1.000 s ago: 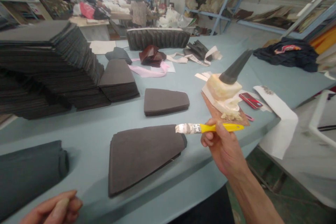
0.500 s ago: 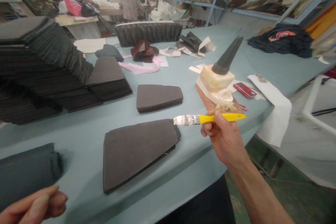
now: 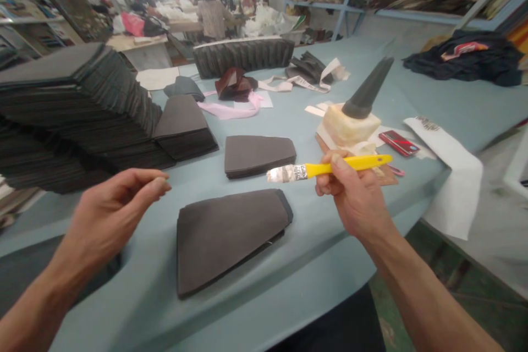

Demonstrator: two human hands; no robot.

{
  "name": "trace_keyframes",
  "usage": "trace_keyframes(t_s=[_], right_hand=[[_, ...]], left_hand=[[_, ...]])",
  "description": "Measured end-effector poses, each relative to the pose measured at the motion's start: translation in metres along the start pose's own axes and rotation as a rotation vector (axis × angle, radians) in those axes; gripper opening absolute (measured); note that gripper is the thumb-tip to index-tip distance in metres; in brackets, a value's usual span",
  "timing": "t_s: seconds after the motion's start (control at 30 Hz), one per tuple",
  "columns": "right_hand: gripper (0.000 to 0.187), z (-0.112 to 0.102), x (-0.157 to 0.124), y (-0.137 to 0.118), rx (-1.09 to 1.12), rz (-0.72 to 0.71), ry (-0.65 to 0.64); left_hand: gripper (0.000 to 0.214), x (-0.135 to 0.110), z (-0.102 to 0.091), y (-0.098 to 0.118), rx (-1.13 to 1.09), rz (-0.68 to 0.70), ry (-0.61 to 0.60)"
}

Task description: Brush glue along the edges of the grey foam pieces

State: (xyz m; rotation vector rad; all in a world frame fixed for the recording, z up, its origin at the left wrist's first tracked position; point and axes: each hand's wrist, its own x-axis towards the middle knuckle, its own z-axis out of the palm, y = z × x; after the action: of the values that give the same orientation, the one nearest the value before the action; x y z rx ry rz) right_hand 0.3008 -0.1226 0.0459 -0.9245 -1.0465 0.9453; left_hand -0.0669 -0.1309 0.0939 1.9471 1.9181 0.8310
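Note:
My right hand [image 3: 350, 190] grips a paintbrush [image 3: 350, 165] by its yellow handle, the whitish, coated bristles pointing left. Below the bristles lies a stack of dark grey tapered pieces [image 3: 233, 236], apart from the brush. A smaller stack of similar pieces [image 3: 259, 154] sits just behind it. My left hand [image 3: 124, 203] hovers over the table to the left of both stacks, thumb and fingers drawn together with nothing visible in them. Near my right hand, a yellowish block [image 3: 348, 125] carries a dark cone [image 3: 368, 91].
Tall piles of dark pieces [image 3: 70, 115] rise at the left. Across the back stand a row of dark bundles [image 3: 243, 58] and a pink strip [image 3: 233, 109]. A red box [image 3: 399, 143] and a white sheet [image 3: 449, 176] lie right. A person [image 3: 212, 16] is in the background.
My left hand has come up and right from the lower left corner. The brush has lifted away from the narrow end of the front stack. The view has shifted slightly.

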Motion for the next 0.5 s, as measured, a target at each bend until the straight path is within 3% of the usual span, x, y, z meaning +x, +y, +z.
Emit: trace_keyframes(t_s=[0.17, 0.37, 0.5], right_hand=[[0.043, 0.016, 0.035, 0.009, -0.029, -0.050, -0.025], [0.042, 0.031, 0.067, 0.028, -0.097, -0.080, -0.056], [0.041, 0.033, 0.087, 0.038, -0.171, -0.131, -0.002]], left_hand=[[0.038, 0.068, 0.042, 0.025, -0.136, 0.117, -0.209], [0.035, 0.113, 0.087, 0.007, -0.119, 0.322, -0.306], [0.027, 0.129, 0.105, -0.001, -0.056, 0.566, -0.295]])
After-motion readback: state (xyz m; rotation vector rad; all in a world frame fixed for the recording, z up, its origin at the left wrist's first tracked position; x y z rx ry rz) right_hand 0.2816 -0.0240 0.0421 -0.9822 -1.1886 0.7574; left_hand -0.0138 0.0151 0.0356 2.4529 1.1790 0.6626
